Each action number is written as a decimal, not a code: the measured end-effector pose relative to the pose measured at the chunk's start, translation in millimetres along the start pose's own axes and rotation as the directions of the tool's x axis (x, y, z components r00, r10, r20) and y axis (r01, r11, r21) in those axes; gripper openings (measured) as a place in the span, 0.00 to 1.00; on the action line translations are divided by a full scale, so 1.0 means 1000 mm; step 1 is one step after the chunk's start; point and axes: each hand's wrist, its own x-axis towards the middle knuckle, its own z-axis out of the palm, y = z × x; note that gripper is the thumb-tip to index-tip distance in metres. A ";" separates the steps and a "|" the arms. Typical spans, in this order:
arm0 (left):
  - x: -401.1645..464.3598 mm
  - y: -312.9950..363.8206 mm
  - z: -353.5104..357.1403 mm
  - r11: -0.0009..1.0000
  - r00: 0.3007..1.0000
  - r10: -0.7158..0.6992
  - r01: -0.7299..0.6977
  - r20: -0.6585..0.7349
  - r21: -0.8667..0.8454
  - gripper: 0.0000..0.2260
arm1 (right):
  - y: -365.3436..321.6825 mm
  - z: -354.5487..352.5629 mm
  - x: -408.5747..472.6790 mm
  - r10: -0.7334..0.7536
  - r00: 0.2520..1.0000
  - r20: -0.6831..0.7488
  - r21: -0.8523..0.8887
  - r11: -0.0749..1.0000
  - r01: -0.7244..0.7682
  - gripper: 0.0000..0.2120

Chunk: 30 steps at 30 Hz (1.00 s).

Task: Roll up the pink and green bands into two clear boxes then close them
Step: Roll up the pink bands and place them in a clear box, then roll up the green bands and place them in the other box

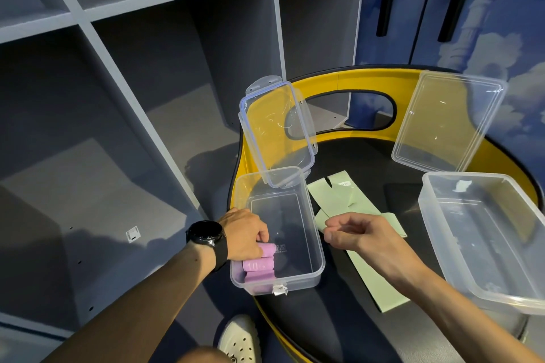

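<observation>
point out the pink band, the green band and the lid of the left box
pink band (259, 267): head view, on the middle roll with print.
green band (327, 197): head view, on its flat part beside the left box.
left box lid (275, 130): head view, on the clear panel's centre.

Pink band (259, 267): rolled into a loose coil, sitting in the near-left corner of the small clear box (306, 277), one end draped over the near wall. That box's clip-lock lid (277, 130) is off, propped tilted against the far rim. Green band (365, 247): unrolled, flat on the black seat between the boxes. Large clear box (483, 247): open, at right; its lid (448, 121) leans behind it.
</observation>
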 end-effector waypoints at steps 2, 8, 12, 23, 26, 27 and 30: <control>0.000 -0.001 -0.001 1.000 1.000 0.006 -0.006 0.001 -0.010 0.11 | 0.001 -0.001 0.000 -0.005 1.000 0.001 -0.005 1.000 0.005 0.05; 0.001 0.001 -0.006 0.990 0.987 -0.025 0.002 -0.162 -0.142 0.07 | 0.006 -0.004 0.002 0.001 1.000 -0.007 -0.018 1.000 -0.001 0.05; 0.005 0.023 -0.023 0.977 0.944 -0.031 -0.041 -0.330 -0.208 0.12 | 0.008 -0.017 0.001 0.010 0.998 -0.066 -0.002 1.000 -0.010 0.04; 0.058 0.118 -0.051 0.956 0.904 0.108 -0.208 -0.413 -0.205 0.15 | 0.030 -0.076 0.004 0.034 0.955 -0.295 -0.046 0.998 -0.050 0.03; 0.072 0.128 -0.043 0.957 0.925 0.124 -0.207 -0.360 -0.204 0.14 | 0.034 -0.081 0.006 0.031 0.950 -0.311 -0.042 0.998 -0.046 0.04; 0.076 0.130 -0.041 0.959 0.928 0.118 -0.199 -0.353 -0.204 0.14 | 0.034 -0.082 0.007 0.035 0.951 -0.308 -0.043 0.998 -0.051 0.04; 0.084 0.129 -0.038 0.967 0.930 0.090 -0.167 -0.355 -0.192 0.14 | 0.034 -0.084 0.013 0.031 0.956 -0.292 -0.029 0.999 -0.041 0.04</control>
